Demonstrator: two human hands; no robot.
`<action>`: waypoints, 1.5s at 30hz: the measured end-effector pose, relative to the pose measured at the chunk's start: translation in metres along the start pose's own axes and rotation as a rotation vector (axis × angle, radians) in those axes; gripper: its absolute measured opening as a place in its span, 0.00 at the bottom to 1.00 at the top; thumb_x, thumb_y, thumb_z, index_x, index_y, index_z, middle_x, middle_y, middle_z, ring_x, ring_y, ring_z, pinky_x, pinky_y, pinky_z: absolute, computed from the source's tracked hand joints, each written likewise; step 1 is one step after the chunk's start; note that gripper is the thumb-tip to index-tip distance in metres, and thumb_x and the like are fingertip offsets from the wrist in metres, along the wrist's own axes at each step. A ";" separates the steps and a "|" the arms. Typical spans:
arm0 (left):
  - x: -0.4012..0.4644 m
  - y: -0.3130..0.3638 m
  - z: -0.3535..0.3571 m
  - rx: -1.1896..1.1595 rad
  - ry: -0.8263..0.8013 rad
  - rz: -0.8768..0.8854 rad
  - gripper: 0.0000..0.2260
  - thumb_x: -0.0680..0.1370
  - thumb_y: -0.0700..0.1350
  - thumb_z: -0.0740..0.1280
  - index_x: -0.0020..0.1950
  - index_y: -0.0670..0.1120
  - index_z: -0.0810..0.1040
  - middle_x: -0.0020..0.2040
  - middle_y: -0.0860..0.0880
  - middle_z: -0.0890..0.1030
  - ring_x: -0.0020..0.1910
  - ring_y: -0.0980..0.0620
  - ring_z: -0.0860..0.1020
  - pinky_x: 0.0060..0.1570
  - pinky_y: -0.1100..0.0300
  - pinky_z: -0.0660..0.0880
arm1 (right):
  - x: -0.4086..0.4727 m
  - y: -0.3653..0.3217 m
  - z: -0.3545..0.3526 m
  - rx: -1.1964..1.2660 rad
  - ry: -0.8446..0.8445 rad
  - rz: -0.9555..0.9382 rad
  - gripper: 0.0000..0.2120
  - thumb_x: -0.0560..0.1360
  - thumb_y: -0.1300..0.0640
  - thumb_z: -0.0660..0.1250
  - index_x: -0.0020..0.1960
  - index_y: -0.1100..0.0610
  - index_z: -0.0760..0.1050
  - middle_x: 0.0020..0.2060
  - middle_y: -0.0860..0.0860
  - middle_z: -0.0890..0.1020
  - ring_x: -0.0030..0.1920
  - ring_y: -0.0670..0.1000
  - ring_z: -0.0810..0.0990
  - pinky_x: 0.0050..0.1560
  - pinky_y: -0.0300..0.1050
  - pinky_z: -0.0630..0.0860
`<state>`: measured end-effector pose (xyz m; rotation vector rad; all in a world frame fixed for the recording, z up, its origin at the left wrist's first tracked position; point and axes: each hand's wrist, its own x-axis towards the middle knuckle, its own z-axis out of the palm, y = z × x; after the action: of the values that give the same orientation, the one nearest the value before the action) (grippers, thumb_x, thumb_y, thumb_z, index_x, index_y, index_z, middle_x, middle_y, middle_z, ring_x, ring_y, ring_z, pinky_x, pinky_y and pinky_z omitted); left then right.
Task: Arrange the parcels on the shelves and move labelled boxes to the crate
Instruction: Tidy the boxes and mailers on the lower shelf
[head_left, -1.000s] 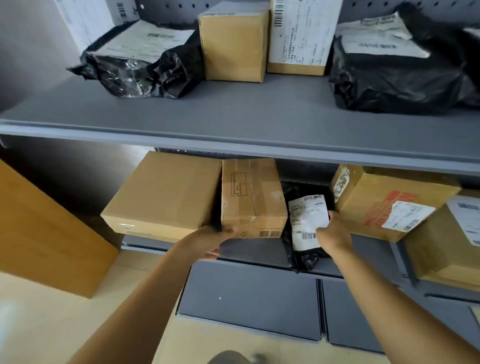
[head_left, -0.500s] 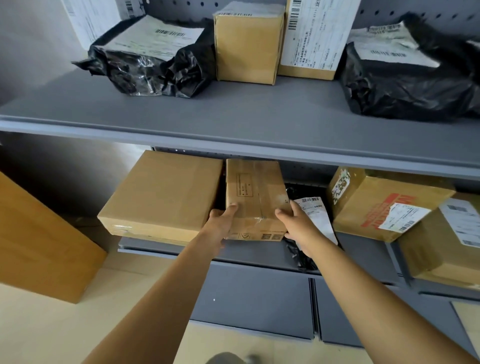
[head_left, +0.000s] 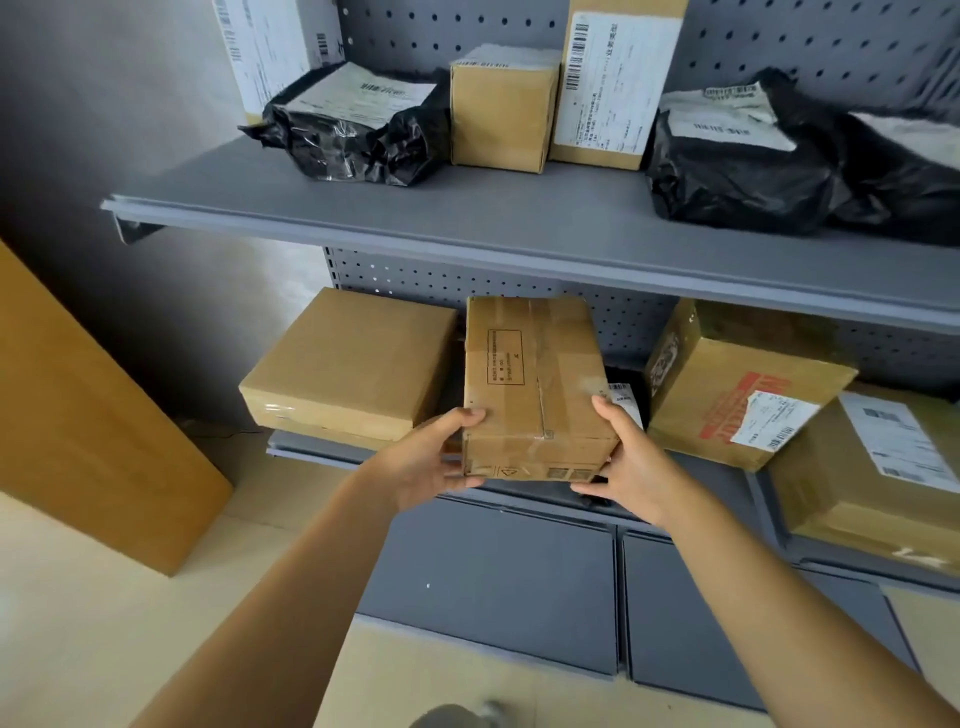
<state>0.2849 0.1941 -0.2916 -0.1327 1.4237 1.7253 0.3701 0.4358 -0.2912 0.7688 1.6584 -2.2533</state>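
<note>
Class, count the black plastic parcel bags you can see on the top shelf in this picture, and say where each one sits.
2. One black bag lies at the left of the top shelf, beside the cardboard boxes; another lies at the right. The dark mass further right may be a third.

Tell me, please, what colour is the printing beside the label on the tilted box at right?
Red-orange print on the brown tilted box, head view.

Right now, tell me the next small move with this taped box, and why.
Probably draw the taped box straight out toward you. The left hand and right hand grip its near corners, and it sits between a plain box and a black bag under the upper shelf.
</note>
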 end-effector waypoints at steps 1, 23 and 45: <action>-0.006 -0.004 0.002 -0.010 -0.003 -0.007 0.24 0.72 0.54 0.73 0.66 0.49 0.73 0.64 0.42 0.78 0.62 0.40 0.78 0.63 0.45 0.76 | -0.008 0.002 -0.001 -0.004 -0.023 -0.004 0.21 0.74 0.39 0.67 0.65 0.43 0.72 0.60 0.52 0.80 0.61 0.56 0.79 0.65 0.64 0.72; -0.055 -0.033 0.080 -0.161 0.368 0.320 0.61 0.46 0.66 0.82 0.73 0.53 0.59 0.64 0.48 0.75 0.61 0.45 0.78 0.62 0.43 0.75 | -0.125 0.039 0.053 -0.983 -0.017 -0.973 0.32 0.75 0.47 0.65 0.77 0.46 0.62 0.73 0.40 0.65 0.76 0.42 0.58 0.77 0.52 0.54; -0.076 -0.021 0.025 0.197 -0.010 0.319 0.29 0.75 0.49 0.72 0.74 0.56 0.67 0.64 0.49 0.80 0.58 0.50 0.80 0.50 0.52 0.79 | -0.088 0.023 0.010 -0.371 -0.091 -0.214 0.27 0.78 0.34 0.52 0.76 0.40 0.61 0.68 0.41 0.75 0.67 0.47 0.74 0.71 0.55 0.68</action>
<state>0.3561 0.1726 -0.2550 0.2215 1.6672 1.8192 0.4517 0.4084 -0.2601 0.4099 2.1123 -1.9787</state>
